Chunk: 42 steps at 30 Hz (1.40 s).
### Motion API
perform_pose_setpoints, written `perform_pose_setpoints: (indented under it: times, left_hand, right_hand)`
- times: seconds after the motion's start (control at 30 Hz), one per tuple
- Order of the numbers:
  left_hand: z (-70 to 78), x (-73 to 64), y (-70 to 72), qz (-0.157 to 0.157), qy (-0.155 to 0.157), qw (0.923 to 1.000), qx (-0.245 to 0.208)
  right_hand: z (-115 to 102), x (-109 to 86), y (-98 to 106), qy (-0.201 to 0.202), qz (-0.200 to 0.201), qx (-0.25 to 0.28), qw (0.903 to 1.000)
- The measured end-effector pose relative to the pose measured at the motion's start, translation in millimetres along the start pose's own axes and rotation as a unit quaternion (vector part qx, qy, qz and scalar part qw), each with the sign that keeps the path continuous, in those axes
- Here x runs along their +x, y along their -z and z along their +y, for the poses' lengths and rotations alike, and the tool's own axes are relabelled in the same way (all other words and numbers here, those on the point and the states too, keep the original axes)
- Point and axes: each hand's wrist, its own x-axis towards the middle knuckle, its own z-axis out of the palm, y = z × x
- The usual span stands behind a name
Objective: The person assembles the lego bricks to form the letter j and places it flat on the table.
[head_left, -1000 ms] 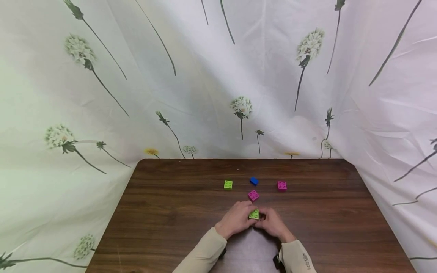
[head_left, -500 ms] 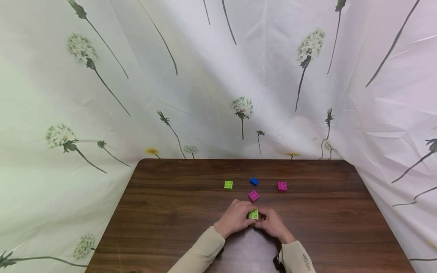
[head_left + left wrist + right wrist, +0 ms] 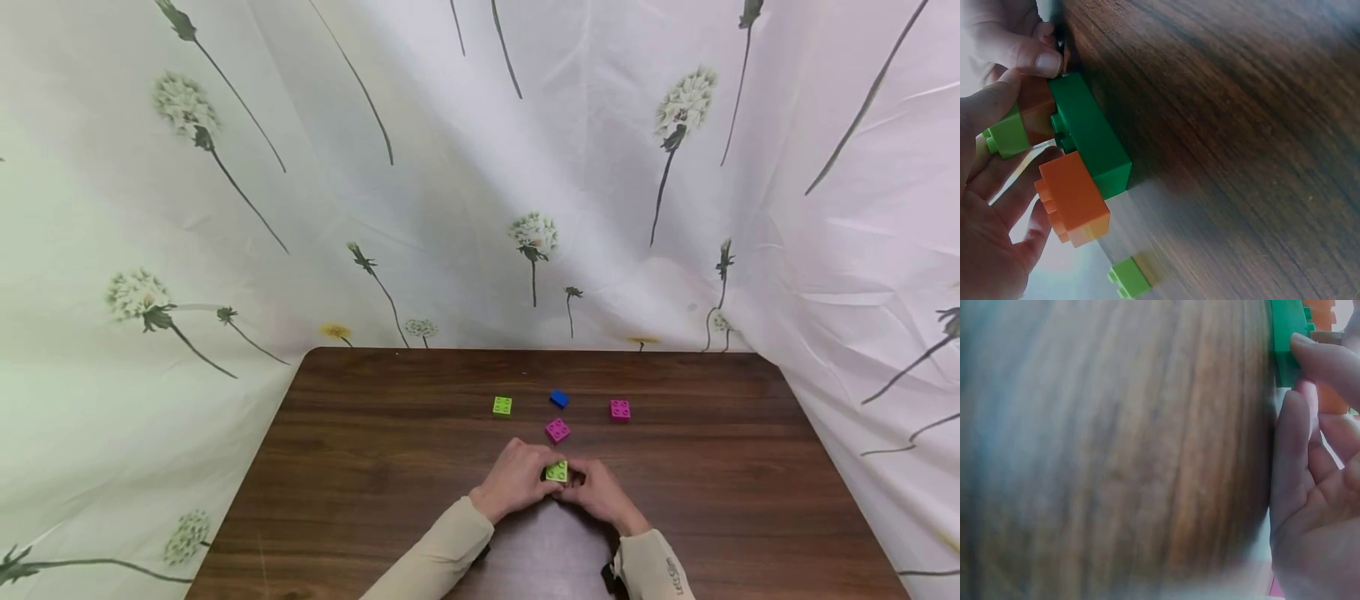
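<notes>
On the table, both hands hold a small stack of toy building bricks. Its base is a long dark green brick [image 3: 1091,134]. An orange brick [image 3: 1075,194] sits on one end; a second orange brick [image 3: 1036,112], in shade, sits toward the other. On the shaded one is a lime green brick [image 3: 1007,136], its studded top facing up in the head view. My left hand [image 3: 517,479] pinches this lime green brick between thumb and fingers. My right hand [image 3: 600,492] grips the dark green brick's end, its thumb [image 3: 1319,359] against the side; some fingertips are hidden.
Beyond the hands lie a magenta brick [image 3: 557,431], a blue brick [image 3: 559,399], another magenta brick [image 3: 619,411] and a loose lime green brick [image 3: 502,406]. The dark wood table [image 3: 360,467] ends at a white flower-print curtain [image 3: 450,275].
Between one second and half a second ago, the lime green brick on the stack turned slightly and my left hand shifted a little. Since then the hands have held almost still.
</notes>
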Motion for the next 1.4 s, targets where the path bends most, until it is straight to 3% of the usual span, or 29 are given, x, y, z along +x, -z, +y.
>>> perform_pose_setpoints:
  times: [0.4,0.53,0.63,0.77,0.93,1.03,1.13,1.23,1.3,1.4]
  left_hand:
    - [-0.2,-6.2,-6.1,0.007,0.025,0.9994,-0.023]
    - [-5.2,-12.2,-8.7,0.007,0.071,0.9940,-0.083]
    - [-10.9,-18.4,-9.8,0.008,0.134,0.9776,-0.162]
    - [-19.9,-26.1,-14.9,-0.001,0.200,0.9470,-0.251]
    - [-31.9,-31.3,-26.1,-0.006,0.242,0.9181,-0.314]
    - [-36.8,-32.2,-32.0,-0.006,0.256,0.9083,-0.330]
    - [-39.0,-32.9,-35.7,-0.003,0.260,0.9054,-0.336]
    - [-40.8,-33.6,-37.4,-0.003,0.257,0.9066,-0.334]
    - [-43.0,-34.2,-37.3,-0.003,0.249,0.9103,-0.331]
    - [-45.1,-35.4,-36.5,-0.009,0.245,0.9149,-0.321]
  right_hand:
    - [2.4,1.2,-2.8,0.001,-0.002,-0.006,1.0000]
    - [1.8,1.4,-3.8,0.004,-0.001,-0.003,1.0000]
    - [2.2,1.4,-3.9,0.009,0.002,0.000,1.0000]
    - [3.5,1.6,-3.0,0.009,0.008,-0.007,0.9999]
    - [5.4,2.3,0.7,0.004,-0.006,0.002,1.0000]
    - [7.9,1.0,5.8,0.004,-0.016,0.032,0.9993]
    - [12.7,0.1,11.5,-0.011,-0.010,0.098,0.9951]
    - [15.8,3.8,17.8,-0.027,0.024,0.140,0.9895]
    - [15.5,9.7,21.9,-0.033,0.055,0.123,0.9904]
    - [12.6,19.9,26.8,-0.013,0.089,0.049,0.9948]
